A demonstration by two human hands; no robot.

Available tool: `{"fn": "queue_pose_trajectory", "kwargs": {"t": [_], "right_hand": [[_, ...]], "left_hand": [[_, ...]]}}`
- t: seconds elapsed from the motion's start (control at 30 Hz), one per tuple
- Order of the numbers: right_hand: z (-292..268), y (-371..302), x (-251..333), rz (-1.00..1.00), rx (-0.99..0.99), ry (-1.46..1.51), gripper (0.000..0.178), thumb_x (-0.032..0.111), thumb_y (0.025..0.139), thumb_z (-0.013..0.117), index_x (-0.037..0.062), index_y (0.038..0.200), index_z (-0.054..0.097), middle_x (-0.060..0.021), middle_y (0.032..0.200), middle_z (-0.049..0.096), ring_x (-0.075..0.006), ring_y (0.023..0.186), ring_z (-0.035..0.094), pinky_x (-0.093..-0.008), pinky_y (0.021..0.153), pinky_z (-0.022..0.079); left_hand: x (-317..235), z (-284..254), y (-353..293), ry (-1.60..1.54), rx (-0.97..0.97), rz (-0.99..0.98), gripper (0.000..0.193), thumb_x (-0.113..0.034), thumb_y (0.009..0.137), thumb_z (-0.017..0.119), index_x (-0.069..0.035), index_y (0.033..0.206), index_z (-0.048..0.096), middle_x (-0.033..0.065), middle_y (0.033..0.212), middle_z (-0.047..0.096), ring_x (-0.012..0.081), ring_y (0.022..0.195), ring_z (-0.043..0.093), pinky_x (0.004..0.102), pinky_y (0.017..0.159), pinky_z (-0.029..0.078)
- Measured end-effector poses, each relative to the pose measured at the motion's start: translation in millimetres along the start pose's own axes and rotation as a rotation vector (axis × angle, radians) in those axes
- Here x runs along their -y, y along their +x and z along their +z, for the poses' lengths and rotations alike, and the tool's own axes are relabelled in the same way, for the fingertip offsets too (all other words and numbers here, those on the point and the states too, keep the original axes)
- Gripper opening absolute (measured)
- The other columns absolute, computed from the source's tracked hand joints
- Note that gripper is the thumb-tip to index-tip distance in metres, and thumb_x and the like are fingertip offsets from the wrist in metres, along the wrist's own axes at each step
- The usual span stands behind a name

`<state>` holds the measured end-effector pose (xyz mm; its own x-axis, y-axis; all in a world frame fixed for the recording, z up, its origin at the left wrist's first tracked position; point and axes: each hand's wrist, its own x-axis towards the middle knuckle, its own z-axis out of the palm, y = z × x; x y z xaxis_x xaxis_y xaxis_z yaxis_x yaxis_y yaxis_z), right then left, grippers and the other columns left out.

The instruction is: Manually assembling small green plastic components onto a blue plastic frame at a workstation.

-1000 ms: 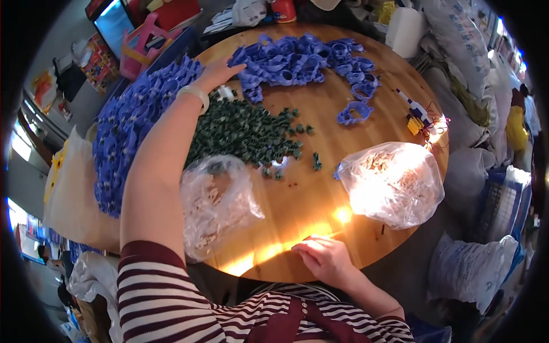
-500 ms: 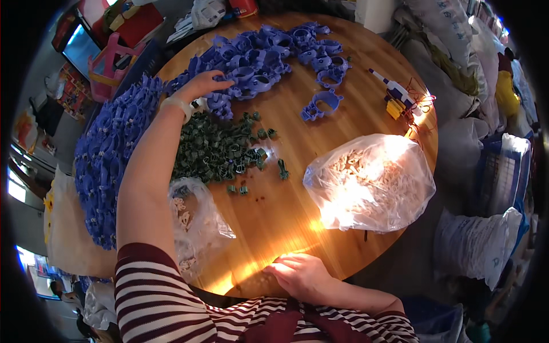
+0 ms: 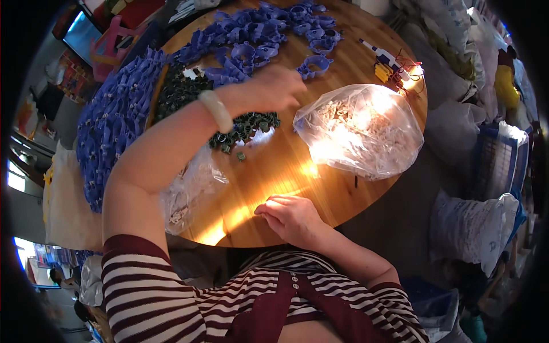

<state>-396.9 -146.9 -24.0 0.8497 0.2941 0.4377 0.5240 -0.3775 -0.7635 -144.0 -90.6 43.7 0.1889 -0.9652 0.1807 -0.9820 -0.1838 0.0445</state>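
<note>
My left hand [image 3: 275,88] hangs over the middle of the round wooden table [image 3: 320,200], smeared by motion, so its grip does not show. Its bangled forearm passes over a heap of small dark-green plastic parts [image 3: 254,127], hiding some of them. Just beyond the fingers lies a single purple-blue ring-shaped plastic part [image 3: 314,66], apart from the main spread of similar purple-blue parts [image 3: 257,26]. At the near table edge my right hand [image 3: 294,220] rests with its fingers curled together; whatever they hold is hidden.
A clear plastic bag of small pale pieces [image 3: 366,128] stands on the right. Another crumpled clear bag [image 3: 197,186] lies under my left forearm. More purple-blue parts [image 3: 114,123] are massed at the left. A white-and-purple tool with red wire [image 3: 392,62] sits at the far right.
My left hand has swung right and nearer, from the purple-blue parts to above the table's middle. My right hand remains curled at the near edge. The whole view has shifted.
</note>
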Motion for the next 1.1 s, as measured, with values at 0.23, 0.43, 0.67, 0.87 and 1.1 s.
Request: {"fn": "queue_pose_trajectory", "kwargs": {"t": [0.23, 0.43, 0.67, 0.87, 1.1], "right_hand": [[3, -4, 2, -0.013, -0.024, -0.065, 0.010, 0.007, 0.078, 0.058, 0.0078, 0.088, 0.061, -0.0082, 0.077, 0.059, -0.0277, 0.069, 0.059, -0.0357, 0.061, 0.048], [5, -5, 1, -0.037, -0.024, -0.071, 0.011, 0.006, 0.078, 0.058, 0.0083, 0.088, 0.062, -0.0079, 0.077, 0.060, -0.0275, 0.071, 0.060, -0.0353, 0.062, 0.049], [1, -6, 10, 0.001, 0.010, -0.087, 0.011, 0.004, 0.078, 0.057, 0.0060, 0.088, 0.062, -0.0084, 0.077, 0.060, -0.0252, 0.070, 0.061, -0.0312, 0.062, 0.048], [1, -4, 14, 0.055, 0.040, -0.041, 0.011, 0.004, 0.079, 0.057, 0.0040, 0.089, 0.063, -0.0099, 0.076, 0.062, -0.0227, 0.070, 0.062, -0.0289, 0.063, 0.048], [3, -4, 11, 0.107, 0.027, -0.009, 0.012, 0.004, 0.083, 0.056, 0.0006, 0.091, 0.063, -0.0101, 0.075, 0.065, -0.0155, 0.069, 0.064, -0.0256, 0.063, 0.049]], "left_hand": [[-66, 33, -16, -0.230, -0.125, -0.038, 0.019, -0.008, 0.076, 0.061, -0.005, 0.094, 0.059, 0.0096, 0.090, 0.056, 0.0289, 0.091, 0.054, 0.0367, 0.079, 0.045], [-80, 21, -77, -0.102, -0.035, -0.126, 0.024, -0.002, 0.073, 0.060, -0.004, 0.097, 0.057, 0.0103, 0.093, 0.057, 0.0289, 0.090, 0.054, 0.0370, 0.080, 0.044], [-121, -16, -153, 0.167, 0.003, -0.196, 0.028, -0.015, 0.076, 0.063, -0.006, 0.101, 0.057, 0.0132, 0.116, 0.051, 0.0281, 0.110, 0.049, 0.0464, 0.097, 0.034], [-187, -4, -230, 0.033, -0.136, -0.426, 0.034, -0.025, 0.075, 0.067, -0.004, 0.100, 0.060, 0.0136, 0.111, 0.054, 0.0290, 0.109, 0.050, 0.0460, 0.095, 0.035], [-180, -10, -285, 0.428, -0.132, -0.616, 0.041, -0.012, 0.074, 0.062, -0.005, 0.113, 0.053, 0.0119, 0.116, 0.051, 0.0282, 0.112, 0.047, 0.0450, 0.101, 0.030]]}}
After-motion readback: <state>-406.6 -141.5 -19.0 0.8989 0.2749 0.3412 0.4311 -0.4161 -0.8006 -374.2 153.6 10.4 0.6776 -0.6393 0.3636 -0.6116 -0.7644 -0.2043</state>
